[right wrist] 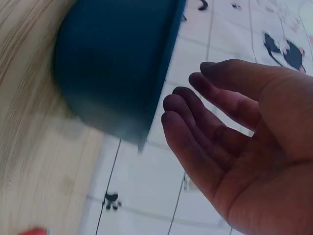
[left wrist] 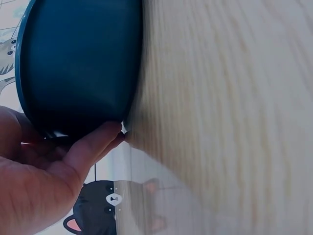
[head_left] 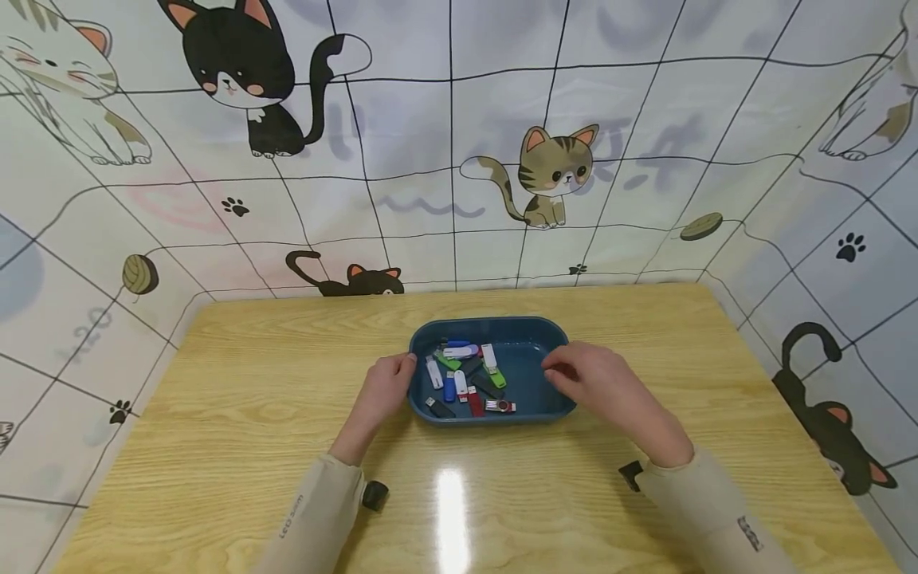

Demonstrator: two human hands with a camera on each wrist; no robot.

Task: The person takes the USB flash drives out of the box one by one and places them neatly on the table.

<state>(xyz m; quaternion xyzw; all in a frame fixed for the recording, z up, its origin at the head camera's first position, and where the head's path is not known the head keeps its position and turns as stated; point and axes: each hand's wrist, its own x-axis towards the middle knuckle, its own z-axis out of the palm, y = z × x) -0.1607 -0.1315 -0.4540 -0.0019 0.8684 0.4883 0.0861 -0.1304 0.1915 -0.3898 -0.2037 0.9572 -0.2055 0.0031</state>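
Tray (head_left: pixel 527 379), dark blue, sits on the bench (head_left: pixel 287 343) between the left grip (head_left: pixel 385 388) and the right grip (head_left: pixel 598 379). The left grip pinches the end wall nearest it; the right grip, parted and loosely curled, holds nothing by the opposite end. USB sticks (head_left: pixel 460 383) inside lie mostly toward the left grip.

tray (head_left: pixel 534 371): dark teal-blue | USB sticks (head_left: pixel 460 384): white, blue, green, red, black | table (head_left: pixel 272 375): yellow-brown, wood-grained | far wall (head_left: pixel 412 143): whitish, black grid lines | upper-left far-wall cat (head_left: pixel 276 131): black-and-white | right far-wall cat (head_left: pixel 534 171): brown, dark-striped | sleeves (head_left: pixel 315 510): beige, dark markings
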